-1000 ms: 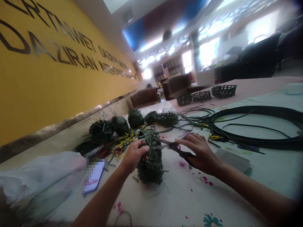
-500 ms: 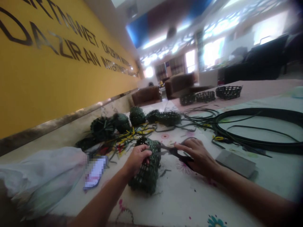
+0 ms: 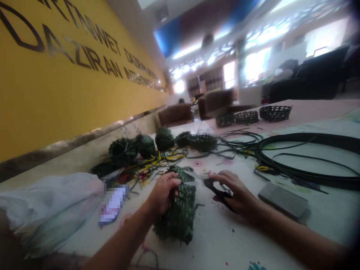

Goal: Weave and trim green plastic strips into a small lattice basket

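"One basket between the hands?"

"Yes, a dark green woven basket (image 3: 177, 219) on the desk (image 3: 213, 242), its long axis running away from the wearer."

"Which hand is nearer?"

"The left hand (image 3: 165, 187). Its fingers are pinched on the basket's left side, towards the far end, thumb uppermost."

"And the right hand (image 3: 239, 189)?"

"Off to the basket's right, not touching it. Its fingers grip the black handles of a pair of scissors (image 3: 209, 183) that bridge the gap. Their blades are spread and point left, crosswise to the long axis, tips by the basket's far right part. Whether a strand lies between them, I cannot tell."

"What surrounds them?"

"A phone (image 3: 113, 208) left of the left forearm, a grey block (image 3: 282, 200) right of the right hand, and beyond that a large coil of dark strip (image 3: 332, 139)."
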Available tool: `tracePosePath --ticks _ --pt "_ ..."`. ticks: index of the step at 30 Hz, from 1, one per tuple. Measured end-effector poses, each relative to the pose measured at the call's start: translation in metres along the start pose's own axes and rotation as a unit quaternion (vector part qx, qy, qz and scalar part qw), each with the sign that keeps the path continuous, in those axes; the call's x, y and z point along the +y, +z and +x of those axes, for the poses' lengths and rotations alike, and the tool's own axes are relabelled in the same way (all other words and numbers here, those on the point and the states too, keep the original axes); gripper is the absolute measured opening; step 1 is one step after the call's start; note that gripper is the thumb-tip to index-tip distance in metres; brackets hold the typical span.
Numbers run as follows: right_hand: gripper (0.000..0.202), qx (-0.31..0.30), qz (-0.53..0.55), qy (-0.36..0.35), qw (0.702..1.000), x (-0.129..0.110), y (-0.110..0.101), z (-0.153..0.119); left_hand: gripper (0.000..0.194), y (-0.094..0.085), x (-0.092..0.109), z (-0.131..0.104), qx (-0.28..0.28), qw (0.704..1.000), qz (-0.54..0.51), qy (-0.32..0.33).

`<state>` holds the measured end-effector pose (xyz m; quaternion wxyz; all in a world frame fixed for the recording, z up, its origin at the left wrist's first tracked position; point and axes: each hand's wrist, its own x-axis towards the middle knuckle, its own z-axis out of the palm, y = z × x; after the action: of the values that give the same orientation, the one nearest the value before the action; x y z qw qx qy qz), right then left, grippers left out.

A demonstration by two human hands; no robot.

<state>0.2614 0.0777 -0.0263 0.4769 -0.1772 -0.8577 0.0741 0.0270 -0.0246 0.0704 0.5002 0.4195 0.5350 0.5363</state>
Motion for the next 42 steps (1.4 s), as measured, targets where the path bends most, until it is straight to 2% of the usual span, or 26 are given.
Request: tracePosePath --ticks 6,14,25,35,40,42 --pt "0.045 0.002 0.043 0.018 0.999 -0.006 0.004 -0.004 0.025 -0.001 0.0 -0.006 -0.02 1.0 -0.02 -0.007" --pt "0.047 0.023 0.01 -0.016 1.0 -0.005 0.006 -0.004 0.027 -0.003 0.015 -0.01 -0.032 0.999 0.027 -0.032" --pt "0.051 0.015 -0.025 -0.064 0.998 -0.008 0.001 0.001 0.028 -0.011 0.013 -0.009 -0.061 0.995 0.03 -0.068" --pt "0.051 0.024 -0.071 -0.104 0.992 -0.011 -0.003 0.002 0.028 -0.025 0.035 -0.017 -0.087 0.979 0.118 -0.139" --pt "0.049 0.027 -0.074 -0.116 0.99 -0.016 -0.005 0.004 0.029 -0.037 0.035 -0.021 -0.145 0.958 0.217 -0.117" --pt "0.049 0.031 -0.073 -0.119 0.99 -0.018 -0.006 0.004 0.031 -0.037 0.033 -0.022 -0.146 0.956 0.234 -0.098"
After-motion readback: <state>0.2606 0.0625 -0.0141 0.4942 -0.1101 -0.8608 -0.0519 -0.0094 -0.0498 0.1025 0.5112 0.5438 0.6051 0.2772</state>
